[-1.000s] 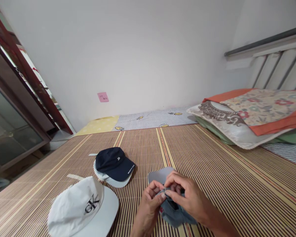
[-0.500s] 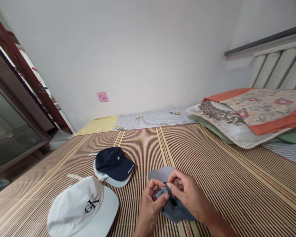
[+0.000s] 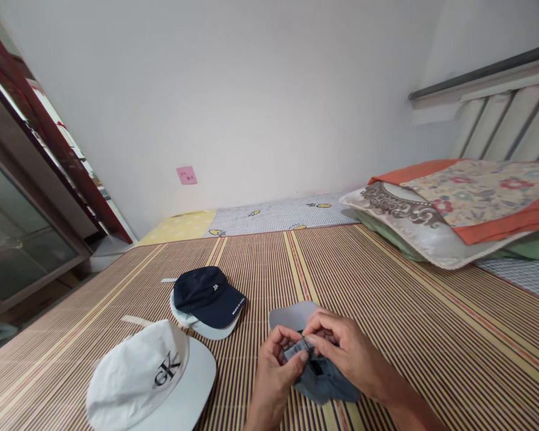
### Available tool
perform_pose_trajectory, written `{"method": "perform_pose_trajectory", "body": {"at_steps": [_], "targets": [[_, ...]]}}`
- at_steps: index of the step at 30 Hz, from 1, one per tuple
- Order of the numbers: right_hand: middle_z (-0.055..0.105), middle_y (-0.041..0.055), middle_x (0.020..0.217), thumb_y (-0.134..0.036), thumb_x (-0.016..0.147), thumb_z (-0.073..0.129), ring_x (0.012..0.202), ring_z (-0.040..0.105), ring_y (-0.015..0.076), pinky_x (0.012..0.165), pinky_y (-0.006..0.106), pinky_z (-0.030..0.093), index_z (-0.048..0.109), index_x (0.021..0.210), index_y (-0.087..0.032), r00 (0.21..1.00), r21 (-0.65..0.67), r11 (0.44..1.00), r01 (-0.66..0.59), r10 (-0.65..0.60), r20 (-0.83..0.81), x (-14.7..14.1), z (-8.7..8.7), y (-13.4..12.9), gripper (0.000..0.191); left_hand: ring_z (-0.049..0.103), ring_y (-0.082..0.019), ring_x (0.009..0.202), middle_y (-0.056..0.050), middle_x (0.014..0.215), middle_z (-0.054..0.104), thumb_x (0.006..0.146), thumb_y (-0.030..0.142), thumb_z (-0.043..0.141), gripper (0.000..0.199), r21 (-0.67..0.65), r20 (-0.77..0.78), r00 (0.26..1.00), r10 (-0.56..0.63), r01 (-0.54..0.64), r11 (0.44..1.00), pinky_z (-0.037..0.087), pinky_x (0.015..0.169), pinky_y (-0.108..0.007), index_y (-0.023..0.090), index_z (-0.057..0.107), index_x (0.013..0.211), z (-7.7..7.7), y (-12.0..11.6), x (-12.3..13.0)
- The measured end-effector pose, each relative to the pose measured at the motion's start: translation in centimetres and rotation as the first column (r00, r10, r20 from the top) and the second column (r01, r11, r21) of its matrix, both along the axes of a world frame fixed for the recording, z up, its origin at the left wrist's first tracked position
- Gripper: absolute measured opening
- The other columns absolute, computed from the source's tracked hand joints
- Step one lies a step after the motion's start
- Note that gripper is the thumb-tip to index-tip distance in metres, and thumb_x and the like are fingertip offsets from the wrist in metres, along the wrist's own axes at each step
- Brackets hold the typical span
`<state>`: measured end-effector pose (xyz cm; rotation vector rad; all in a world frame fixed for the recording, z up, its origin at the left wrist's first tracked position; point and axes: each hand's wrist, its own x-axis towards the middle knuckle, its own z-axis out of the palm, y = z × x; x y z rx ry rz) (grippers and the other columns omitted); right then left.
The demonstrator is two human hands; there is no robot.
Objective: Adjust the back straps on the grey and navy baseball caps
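Note:
A grey-blue cap (image 3: 323, 383) lies upside down on the striped mat, its grey brim (image 3: 290, 315) pointing away from me. My left hand (image 3: 281, 362) pinches the cap's edge or strap from the left. Close beside it, my right hand (image 3: 336, 344) pinches a small dark part of the strap with thumb and forefinger. The fingers cover most of that part. To the left lie a white cap with black letters (image 3: 135, 377) and a navy cap (image 3: 206, 293), which rests on a pale cap (image 3: 220, 332).
The striped bamboo mat (image 3: 341, 269) spreads across the bed. Cushions (image 3: 431, 221) are stacked at the right, near a white radiator (image 3: 507, 120). A pink note (image 3: 187, 175) is on the wall. A glass-fronted cabinet (image 3: 18, 221) stands at the left.
My right hand has shifted slightly, its fingers still at the strap. The grey-blue cap's right edge has moved a little to the right. My left hand has hardly moved.

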<state>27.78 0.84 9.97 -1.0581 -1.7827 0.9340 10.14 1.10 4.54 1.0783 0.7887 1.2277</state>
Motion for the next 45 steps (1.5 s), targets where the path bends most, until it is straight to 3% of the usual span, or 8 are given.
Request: {"method": "perform_pose_trajectory", "body": {"at_steps": [8, 15, 20, 24, 27, 35, 40, 45], "targets": [[0.061, -0.0050, 0.081, -0.016, 0.094, 0.061, 0.069, 0.061, 0.0122, 0.069, 0.027, 0.046, 0.067, 0.089, -0.024, 0.998, 0.003, 0.998, 0.064, -0.064, 0.017, -0.3, -1.0, 0.1, 0.011, 0.057, -0.011, 0.071, -0.002, 0.083, 0.070, 0.070, 0.046, 0.090, 0.040, 0.018, 0.012, 1.000, -0.007, 0.007, 1.000, 0.040, 0.062, -0.020, 0.018, 0.072, 0.094, -0.2, 0.1, -0.1], [0.062, -0.0035, 0.085, -0.017, 0.097, 0.058, 0.072, 0.063, 0.0129, 0.069, 0.026, 0.046, 0.067, 0.088, -0.024, 0.998, -0.006, 1.000, 0.012, -0.011, 0.058, -0.1, -0.1, -0.3, 0.014, 0.057, -0.011, 0.072, -0.003, 0.084, 0.071, 0.075, 0.041, 0.087, 0.032, 0.003, 0.046, 0.997, -0.067, 0.067, 0.998, 0.044, 0.070, -0.022, 0.017, 0.072, 0.091, -0.5, 0.3, -0.4], [0.063, -0.0024, 0.087, -0.011, 0.093, 0.058, 0.078, 0.063, 0.0138, 0.071, 0.026, 0.046, 0.065, 0.087, -0.023, 0.992, 0.042, 0.999, 0.025, -0.030, 0.119, -0.4, 0.2, -0.4, 0.015, 0.055, -0.010, 0.066, -0.003, 0.082, 0.072, 0.074, 0.042, 0.088, 0.034, -0.019, 0.029, 0.998, -0.053, 0.054, 0.998, 0.042, 0.065, -0.021, 0.016, 0.072, 0.090, -0.7, 0.4, -0.4], [0.065, -0.0015, 0.091, -0.008, 0.094, 0.057, 0.083, 0.065, 0.0146, 0.075, 0.026, 0.047, 0.065, 0.089, -0.023, 0.988, 0.101, 0.994, 0.042, -0.056, 0.142, -0.5, 0.0, -0.3, 0.017, 0.049, -0.007, 0.059, 0.000, 0.084, 0.070, 0.072, 0.043, 0.090, 0.042, -0.034, 0.121, 0.990, -0.073, 0.078, 0.996, 0.037, 0.056, -0.019, 0.022, 0.062, 0.095, -0.9, 0.5, -0.2], [0.065, -0.0014, 0.091, -0.006, 0.092, 0.056, 0.083, 0.065, 0.0147, 0.075, 0.027, 0.048, 0.064, 0.089, -0.023, 0.985, 0.112, 0.993, 0.049, -0.066, 0.156, -0.6, 0.0, -0.5, 0.020, 0.048, -0.008, 0.059, 0.001, 0.080, 0.067, 0.074, 0.043, 0.088, 0.038, -0.025, 0.138, 0.987, -0.087, 0.091, 0.996, 0.034, 0.053, -0.018, 0.021, 0.059, 0.087, -0.9, 0.5, -0.2], [0.061, -0.0019, 0.089, -0.006, 0.093, 0.054, 0.079, 0.062, 0.0141, 0.070, 0.026, 0.046, 0.062, 0.088, -0.024, 0.978, 0.122, 0.993, 0.012, -0.038, 0.207, -0.6, 0.5, -0.9, 0.021, 0.053, -0.012, 0.073, -0.002, 0.081, 0.064, 0.080, 0.040, 0.082, 0.026, -0.040, 0.129, 0.983, -0.134, 0.140, 0.989, 0.041, 0.069, -0.023, 0.017, 0.070, 0.082, 0.3, 0.2, -0.7], [0.060, -0.0016, 0.090, -0.007, 0.094, 0.051, 0.077, 0.062, 0.0138, 0.068, 0.026, 0.046, 0.061, 0.090, -0.024, 0.977, 0.100, 0.995, 0.022, -0.042, 0.209, -0.6, 0.6, -0.9, 0.020, 0.055, -0.015, 0.084, -0.003, 0.095, 0.060, 0.075, 0.040, 0.085, 0.025, -0.009, 0.092, 0.991, -0.093, 0.094, 0.995, 0.043, 0.073, -0.024, 0.019, 0.077, 0.083, 0.7, 0.3, -1.0], [0.060, -0.0024, 0.093, -0.002, 0.085, 0.057, 0.077, 0.061, 0.0136, 0.069, 0.026, 0.047, 0.065, 0.099, -0.026, 0.976, 0.063, 0.998, 0.004, -0.018, 0.217, -0.6, 0.5, -1.1, 0.029, 0.059, -0.019, 0.095, -0.004, 0.097, 0.063, 0.073, 0.037, 0.086, 0.024, 0.033, 0.043, 0.997, -0.070, 0.069, 0.997, 0.045, 0.083, -0.026, 0.018, 0.076, 0.085, 0.7, 0.5, -1.1]]}}
